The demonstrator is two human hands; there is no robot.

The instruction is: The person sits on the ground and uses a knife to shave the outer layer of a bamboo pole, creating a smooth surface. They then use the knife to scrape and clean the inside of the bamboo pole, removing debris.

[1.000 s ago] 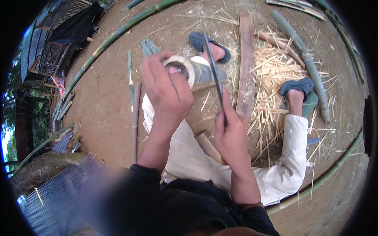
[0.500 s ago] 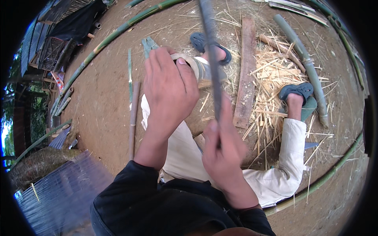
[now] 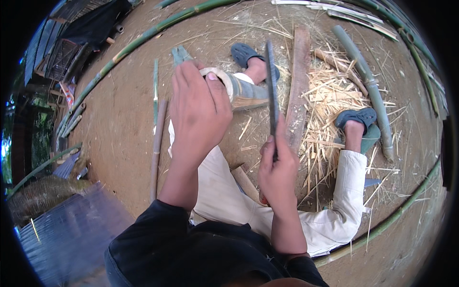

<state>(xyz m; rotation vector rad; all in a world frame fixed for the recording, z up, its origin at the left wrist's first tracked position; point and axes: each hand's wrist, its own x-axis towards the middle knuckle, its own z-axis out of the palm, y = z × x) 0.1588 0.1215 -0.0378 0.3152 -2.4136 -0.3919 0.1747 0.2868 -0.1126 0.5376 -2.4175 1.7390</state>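
Note:
My left hand (image 3: 201, 103) is closed on a short bamboo tube (image 3: 251, 98), with the thumb at its pale, hollow near end. The tube's side is grey-green, with a fibrous, cut-looking strip along its lower edge. In my right hand (image 3: 279, 167) is a machete (image 3: 272, 83), its dark, narrow blade pointing away from me. The blade stands to the right of the tube and looks apart from it. A bit of orange handle shows below the fist. Beyond my left fingers, a grey-green split piece (image 3: 180, 55) sticks out; its link to the tube is hidden.
A worn plank (image 3: 299, 86) lies right of the blade, beside a heap of pale bamboo shavings (image 3: 334, 95). A thick bamboo pole (image 3: 368, 71) borders the heap. My feet in dark clogs (image 3: 356, 117) flank the plank. A brown stick (image 3: 158, 148) lies left of my leg.
The machete has swung to the right, away from in front of the tube, and its blur has lessened. My right hand has shifted slightly right; my left hand keeps its hold on the tube.

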